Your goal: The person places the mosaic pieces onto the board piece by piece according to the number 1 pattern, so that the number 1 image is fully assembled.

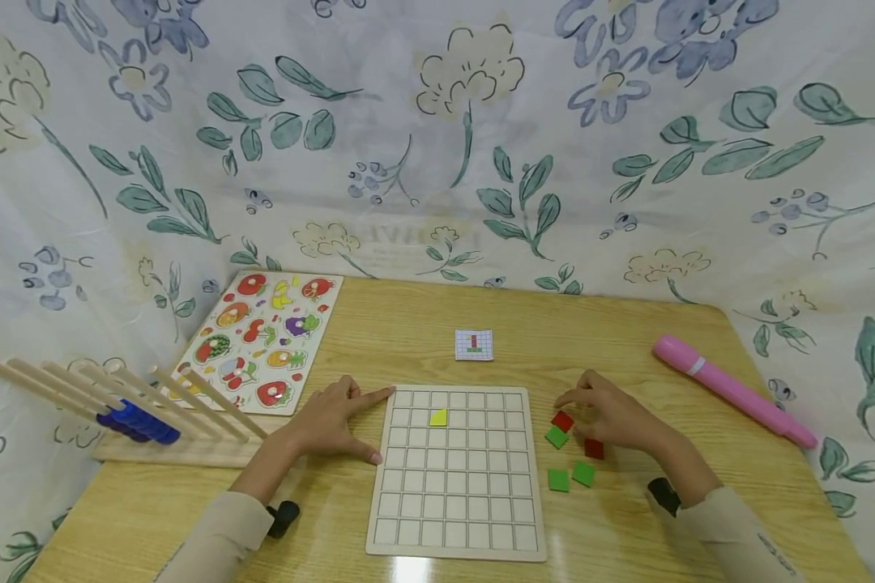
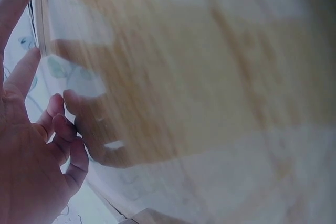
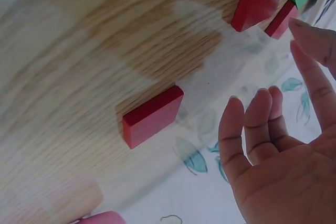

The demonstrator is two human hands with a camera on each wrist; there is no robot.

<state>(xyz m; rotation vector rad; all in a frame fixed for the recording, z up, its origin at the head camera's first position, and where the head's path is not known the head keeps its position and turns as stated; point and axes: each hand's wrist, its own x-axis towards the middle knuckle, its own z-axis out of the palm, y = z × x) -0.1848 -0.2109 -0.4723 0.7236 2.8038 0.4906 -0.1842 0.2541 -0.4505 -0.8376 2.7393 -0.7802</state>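
Observation:
The pale wooden grid board (image 1: 414, 486) lies in the middle of the table in the head view. A yellow tile with one cut corner (image 1: 438, 418) sits in its second row, third column. My left hand (image 1: 328, 421) touches the board's left edge with spread forefinger and thumb, its other fingers loosely bent. Right of the board, my right hand (image 1: 612, 413) hovers over loose tiles, forefinger and thumb apart. Near its fingertips are a red tile (image 1: 562, 421) and a green tile (image 1: 557, 437). Another red tile (image 3: 153, 119) lies below the palm.
Two more green tiles (image 1: 583, 474) lie nearer me. A small pattern card (image 1: 474, 345) is behind the board. At left stand a peg rack (image 1: 189, 453) with blue beads and a fruit puzzle (image 1: 262, 340). A pink marker-shaped tube (image 1: 732, 390) lies at right. A floral curtain (image 1: 423, 162) hangs behind.

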